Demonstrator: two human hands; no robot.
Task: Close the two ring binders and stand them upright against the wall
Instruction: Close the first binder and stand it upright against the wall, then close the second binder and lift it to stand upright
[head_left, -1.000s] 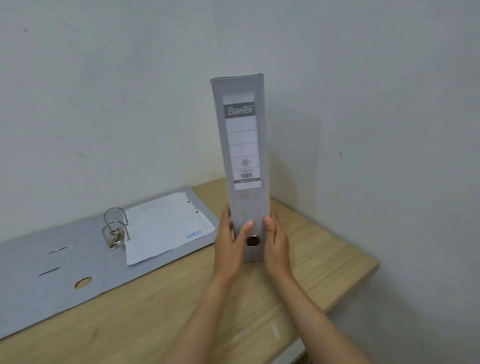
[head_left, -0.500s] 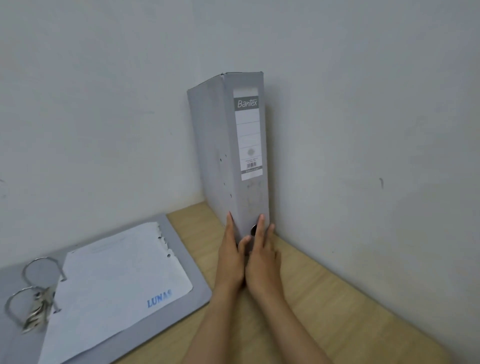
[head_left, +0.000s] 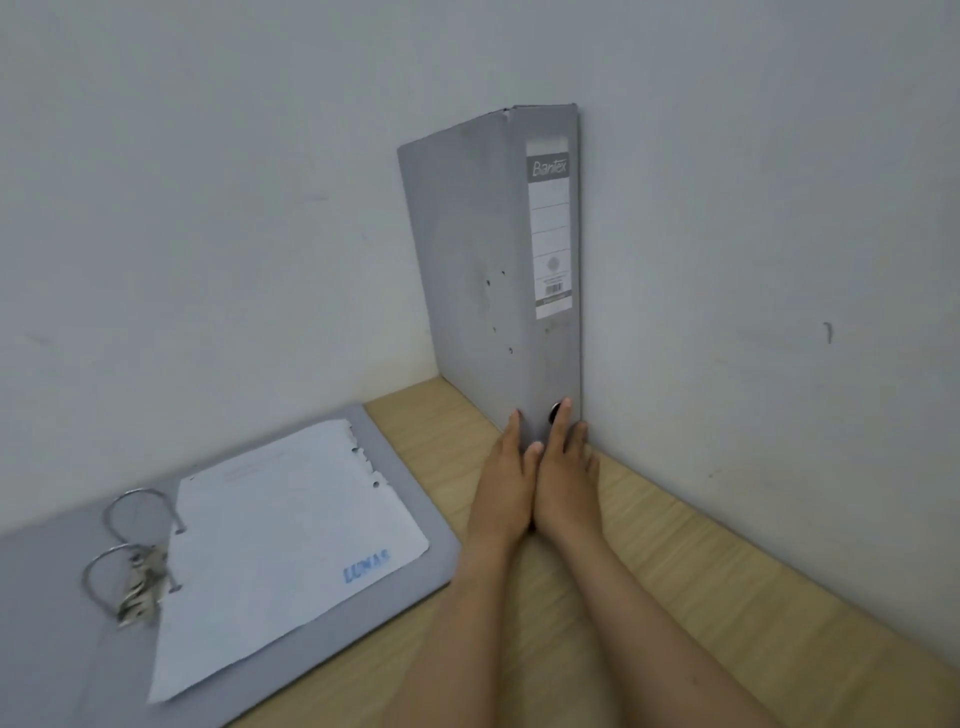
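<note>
We're pressing flat, together-held fingers of left hand (head_left: 506, 480) and right hand (head_left: 563, 475) against closed binder (head_left: 498, 270) standing in the wall corner; stiff, tippy, best gripped at spine base.

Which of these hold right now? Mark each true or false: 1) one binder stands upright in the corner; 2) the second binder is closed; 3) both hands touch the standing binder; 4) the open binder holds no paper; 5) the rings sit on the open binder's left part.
1) True: the closed binder stands upright in the corner, by the right wall.
2) False: the second binder lies open and flat on the table.
3) True: the left hand and right hand press at its base.
4) False: a white sheet lies in it.
5) True: the metal rings stand left of the sheet.
</note>
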